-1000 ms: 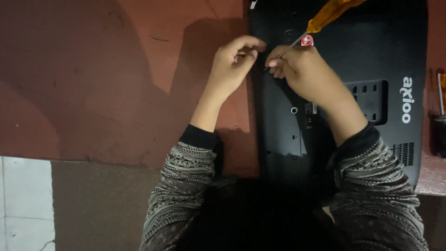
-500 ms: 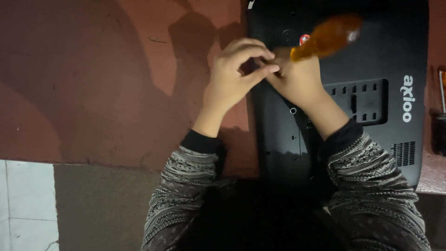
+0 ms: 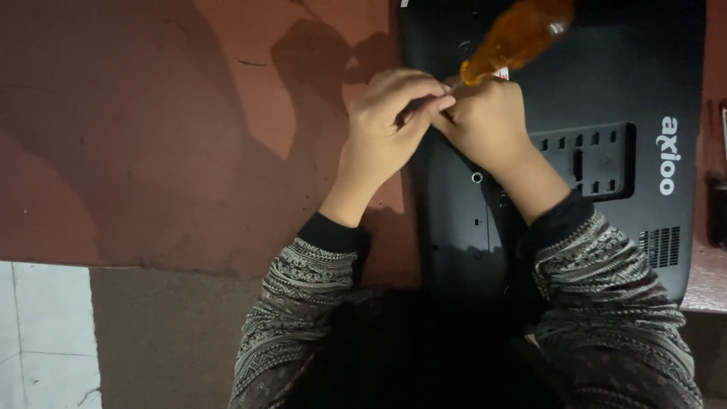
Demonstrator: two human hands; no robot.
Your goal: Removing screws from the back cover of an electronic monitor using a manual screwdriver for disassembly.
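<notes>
- The screwdriver (image 3: 516, 38), with its clear orange handle, is in my right hand (image 3: 485, 121); the handle sticks up and away from me, tilted to the right, above the upper part of the black monitor back (image 3: 606, 83).
- My right hand is clamped around the lower end of the screwdriver; its tip is hidden between my hands, so I cannot tell what it touches.
- My left hand (image 3: 382, 121) is pressed against the right one, fingers curled shut and pinching at something small where the tip should be; what it holds I cannot tell.
- As far as I can judge, the work on the monitor back is partway: a screw hole (image 3: 476, 177) just below my hands looks open, and the cover is still in place.
- Both wrists are bent inward, forearms in patterned sleeves (image 3: 303, 303) coming up from below and meeting over the left edge of the monitor back.
- To the left of the monitor back lies the reddish-brown table top (image 3: 151, 136).
</notes>
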